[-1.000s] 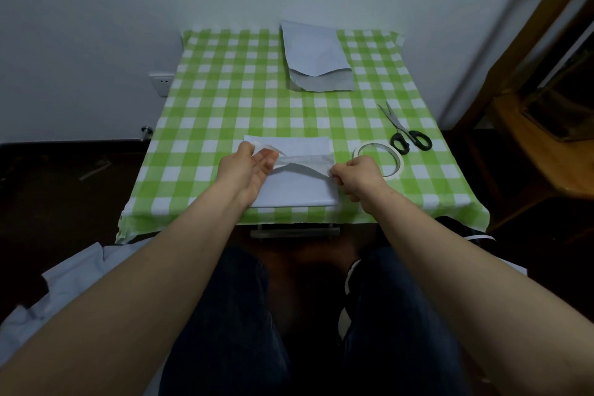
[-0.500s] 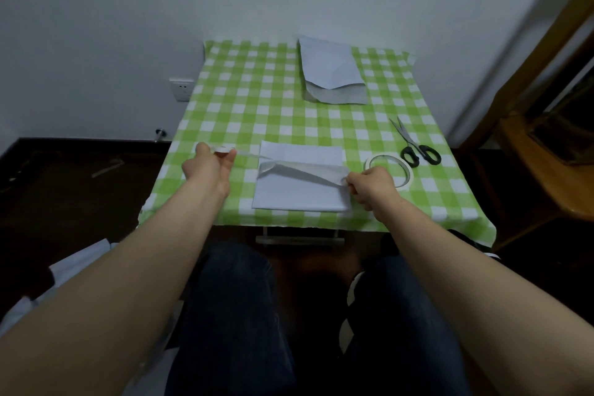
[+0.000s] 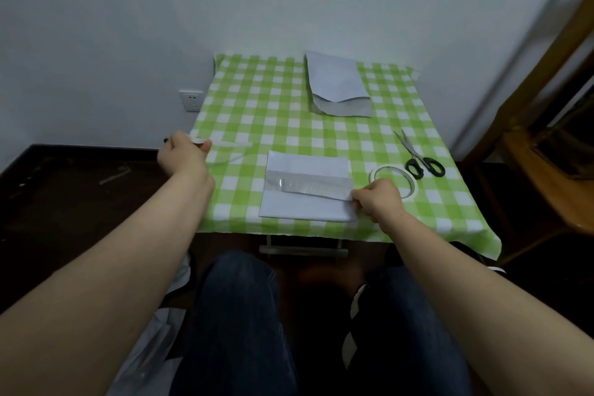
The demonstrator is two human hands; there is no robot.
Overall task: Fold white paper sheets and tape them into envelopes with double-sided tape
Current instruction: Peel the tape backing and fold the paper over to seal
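Left hand pinches seemingly a white liner strip, right hand the folded white paper sheet; bared glossy tape may stick crooked.

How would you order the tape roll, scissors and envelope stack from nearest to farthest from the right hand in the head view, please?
From the right hand:
1. tape roll, just behind the hand.
2. scissors, farther back and right.
3. envelope stack, by the far wall.

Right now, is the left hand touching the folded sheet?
No: the left hand pinches a thin white strip off to the left, with bare tablecloth between it and the folded sheet.
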